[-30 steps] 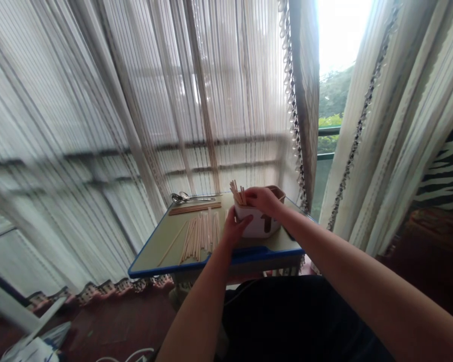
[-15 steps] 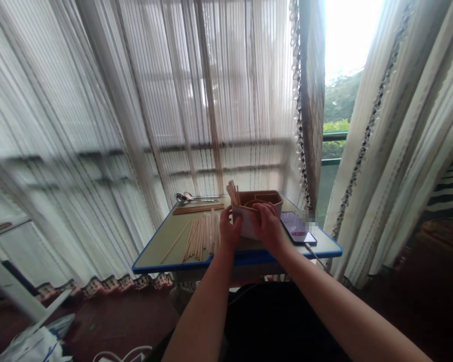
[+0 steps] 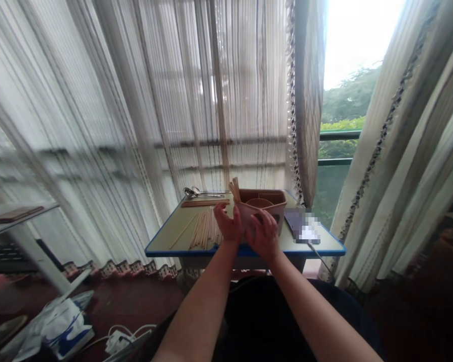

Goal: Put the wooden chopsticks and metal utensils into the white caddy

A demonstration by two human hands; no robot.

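A divided box (image 3: 281, 211) with a brown inside and a pale outside stands near the table's middle. Several chopsticks (image 3: 234, 190) rise out of its left end. My left hand (image 3: 228, 224) is at the box's front left corner, fingers apart, holding nothing. In front of the box's near wall is my right hand (image 3: 265, 235), its fingers bent and spread with nothing visible in them; whether they touch the wall is hard to tell. Loose chopsticks (image 3: 202, 229) lie fanned on the table just left of my left hand, which partly covers them.
At the table's (image 3: 162, 244) back left lie metal ladles (image 3: 191, 192) and a row of brown chopsticks (image 3: 202, 203). A phone (image 3: 296, 223), partly blurred out, lies right of the box with a cable (image 3: 319, 255) hanging off the edge. Curtains (image 3: 249, 100) hang behind.
My hands have come away from the box's rim: the left has spread its fingers outward, the right has dropped lower along the front. The view has shifted slightly.
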